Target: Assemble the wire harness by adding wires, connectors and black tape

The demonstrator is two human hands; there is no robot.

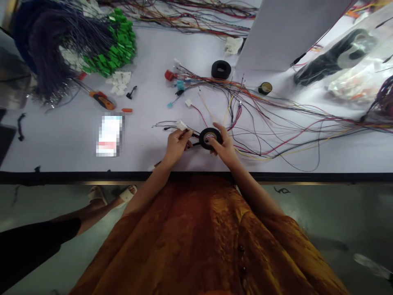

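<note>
My right hand [225, 146] grips a roll of black electrical tape [202, 140], thumb across its hole and fingers around the rim. Close on its left, my left hand [177, 144] pinches dark wires near a white connector [181, 125]. Black strands run between the two hands; I cannot tell which is tape and which is wire. Thin leads with bare ends stick out left of my left hand. Beyond the hands lies a wire harness [211, 82] with a red connector [169, 75] and light blue connectors [180, 85]. A small white connector [188, 103] on a red wire lies nearer.
Green connectors [113, 49] on dark blue wires are heaped at the back left. A screwdriver [102, 100] and a phone [109, 136] lie left. Another black tape roll [221, 69] sits behind the harness, near a white panel [270, 37]. Another person's legs [76, 221] show at lower left.
</note>
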